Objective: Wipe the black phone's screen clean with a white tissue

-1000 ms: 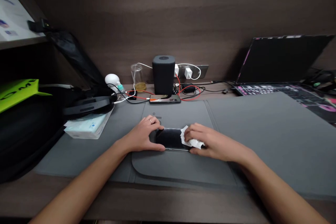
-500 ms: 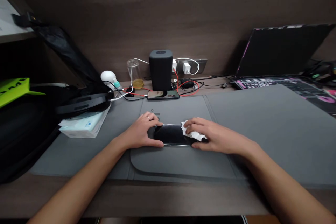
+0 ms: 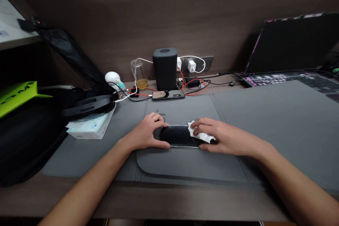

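A smartphone (image 3: 176,135) with a dark screen lies flat, screen up, on the grey mat (image 3: 190,162). My left hand (image 3: 147,132) grips its left end, thumb along the near edge and fingers at the far edge. Under the fingers of my right hand (image 3: 221,136) is a crumpled white tissue (image 3: 201,135), pressed on the right part of the screen. The right thumb rests at the phone's near edge. The phone's right end is partly hidden by the tissue and hand.
Behind stand a black speaker (image 3: 165,70) and a glass jar (image 3: 139,76). A second phone (image 3: 168,94) lies plugged in before the speaker, among red and black cables. A tissue pack (image 3: 91,127) and black bag (image 3: 26,141) are left; an open laptop (image 3: 291,49) is right.
The whole view has shifted slightly, so things appear a little further right. Both hands keep their hold, and the tissue stays on the right part of the phone's screen.
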Demonstrator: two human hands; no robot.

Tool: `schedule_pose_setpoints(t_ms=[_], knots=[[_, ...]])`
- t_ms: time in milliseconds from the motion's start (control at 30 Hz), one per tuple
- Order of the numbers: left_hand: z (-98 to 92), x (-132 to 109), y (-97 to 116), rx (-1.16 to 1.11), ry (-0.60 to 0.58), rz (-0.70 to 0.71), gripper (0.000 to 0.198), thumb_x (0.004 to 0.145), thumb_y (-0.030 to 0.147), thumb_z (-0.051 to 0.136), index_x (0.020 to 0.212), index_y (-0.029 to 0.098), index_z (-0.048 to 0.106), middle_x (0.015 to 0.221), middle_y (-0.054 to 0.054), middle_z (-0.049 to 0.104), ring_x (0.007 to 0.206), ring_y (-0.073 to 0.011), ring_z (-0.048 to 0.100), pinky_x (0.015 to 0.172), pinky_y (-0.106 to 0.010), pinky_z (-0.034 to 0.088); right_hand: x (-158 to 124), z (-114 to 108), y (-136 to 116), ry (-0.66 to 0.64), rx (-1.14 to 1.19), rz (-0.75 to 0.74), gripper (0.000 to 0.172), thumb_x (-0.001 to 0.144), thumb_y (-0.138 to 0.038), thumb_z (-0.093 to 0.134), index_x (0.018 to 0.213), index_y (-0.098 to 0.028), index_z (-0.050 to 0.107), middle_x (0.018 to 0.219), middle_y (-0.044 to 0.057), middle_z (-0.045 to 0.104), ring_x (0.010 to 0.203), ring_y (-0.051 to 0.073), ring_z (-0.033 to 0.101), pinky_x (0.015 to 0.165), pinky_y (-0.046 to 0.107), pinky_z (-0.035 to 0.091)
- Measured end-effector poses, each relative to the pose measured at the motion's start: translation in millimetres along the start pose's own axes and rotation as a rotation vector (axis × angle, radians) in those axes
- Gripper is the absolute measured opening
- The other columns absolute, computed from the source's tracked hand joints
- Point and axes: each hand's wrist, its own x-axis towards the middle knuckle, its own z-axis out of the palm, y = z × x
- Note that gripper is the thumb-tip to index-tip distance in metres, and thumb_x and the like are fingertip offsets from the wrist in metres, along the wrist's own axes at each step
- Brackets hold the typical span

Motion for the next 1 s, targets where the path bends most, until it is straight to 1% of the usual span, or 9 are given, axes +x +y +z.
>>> schedule_pose_setpoints(t_ms=[100, 233, 333, 433, 567, 667, 733, 900, 1000], knots=[[0.2, 0, 0, -0.01, 0.008, 0.002, 0.058, 0.07, 0.059, 0.081, 0.115, 0.025, 0.067, 0.111, -0.006, 0.059, 0.11, -0.0261, 0.052, 0.099, -0.044, 0.046, -1, -1, 0, -0.028, 0.024, -0.014, 0.027, 0.094, -0.037, 0.057, 0.115, -0.025, 0.068, 0.135, 0.008, 0.061, 0.123, 0.028, 0.058, 0.099, 0.043, 0.049], [-0.1, 0, -1, -0.029, 0.032, 0.019, 0.059, 0.069, 0.062, 0.08, 0.114, 0.025, 0.068, 0.109, -0.006, 0.06, 0.109, -0.0259, 0.054, 0.098, -0.043, 0.046, -5, -2, -4, -0.071, 0.019, -0.014, 0.035, 0.096, -0.042, 0.054, 0.125, -0.027, 0.068, 0.148, 0.008, 0.051, 0.131, 0.031, 0.051, 0.103, 0.045, 0.046], [-1.0, 1, -2, -0.035, 0.035, 0.034, 0.058, 0.07, 0.062, 0.08, 0.113, 0.025, 0.068, 0.107, -0.006, 0.061, 0.109, -0.026, 0.054, 0.098, -0.043, 0.045, -7, -2, -5, -0.092, -0.023, -0.01, 0.039, 0.097, -0.037, 0.051, 0.134, -0.028, 0.062, 0.143, 0.011, 0.051, 0.126, 0.03, 0.053, 0.101, 0.046, 0.048], [-1.5, 2, -4, -0.016, 0.037, 0.046, 0.058, 0.069, 0.064, 0.079, 0.108, 0.023, 0.068, 0.106, -0.006, 0.06, 0.107, -0.0258, 0.054, 0.099, -0.042, 0.045, -4, 0, -3, -0.078, -0.037, 0.001, 0.039, 0.099, -0.03, 0.045, 0.136, -0.029, 0.058, 0.131, 0.012, 0.058, 0.115, 0.027, 0.059, 0.095, 0.045, 0.051], [-1.0, 3, -6, -0.016, 0.058, 0.058, 0.058, 0.068, 0.066, 0.079, 0.106, 0.024, 0.069, 0.106, -0.006, 0.061, 0.106, -0.0261, 0.053, 0.099, -0.04, 0.044, 8, 10, -2, 0.008, -0.016, 0.001, 0.031, 0.1, -0.031, 0.045, 0.127, -0.028, 0.06, 0.116, 0.009, 0.067, 0.1, 0.025, 0.065, 0.085, 0.041, 0.054], [-1.8, 3, -6, -0.012, 0.056, 0.063, 0.06, 0.067, 0.066, 0.079, 0.107, 0.023, 0.068, 0.107, -0.006, 0.061, 0.108, -0.0265, 0.052, 0.099, -0.039, 0.042, 21, 21, -6, 0.09, -0.024, -0.062, 0.023, 0.1, -0.029, 0.046, 0.116, -0.025, 0.062, 0.118, 0.01, 0.067, 0.107, 0.025, 0.064, 0.089, 0.041, 0.053], [-2.8, 3, -6, 0.0, 0.047, 0.061, 0.062, 0.068, 0.068, 0.077, 0.107, 0.021, 0.068, 0.107, -0.007, 0.061, 0.108, -0.0271, 0.052, 0.098, -0.039, 0.042, 28, 26, -11, 0.108, -0.033, -0.106, 0.023, 0.101, -0.027, 0.046, 0.117, -0.025, 0.062, 0.121, 0.011, 0.066, 0.112, 0.024, 0.062, 0.094, 0.04, 0.051], [-2.7, 3, -6, 0.04, 0.063, 0.067, 0.065, 0.068, 0.07, 0.076, 0.107, 0.018, 0.067, 0.106, -0.008, 0.06, 0.108, -0.0271, 0.052, 0.097, -0.039, 0.042, 32, 24, -21, -0.012, -0.049, -0.12, 0.027, 0.1, -0.03, 0.051, 0.124, -0.026, 0.063, 0.125, 0.01, 0.064, 0.117, 0.026, 0.058, 0.1, 0.044, 0.047], [-1.9, 3, -6, 0.035, 0.056, 0.076, 0.064, 0.068, 0.07, 0.076, 0.107, 0.02, 0.067, 0.108, -0.008, 0.061, 0.109, -0.0275, 0.053, 0.097, -0.039, 0.043, 29, 21, -23, -0.025, -0.065, -0.085, 0.033, 0.101, -0.031, 0.048, 0.13, -0.027, 0.062, 0.129, 0.011, 0.059, 0.12, 0.027, 0.054, 0.102, 0.047, 0.046]])
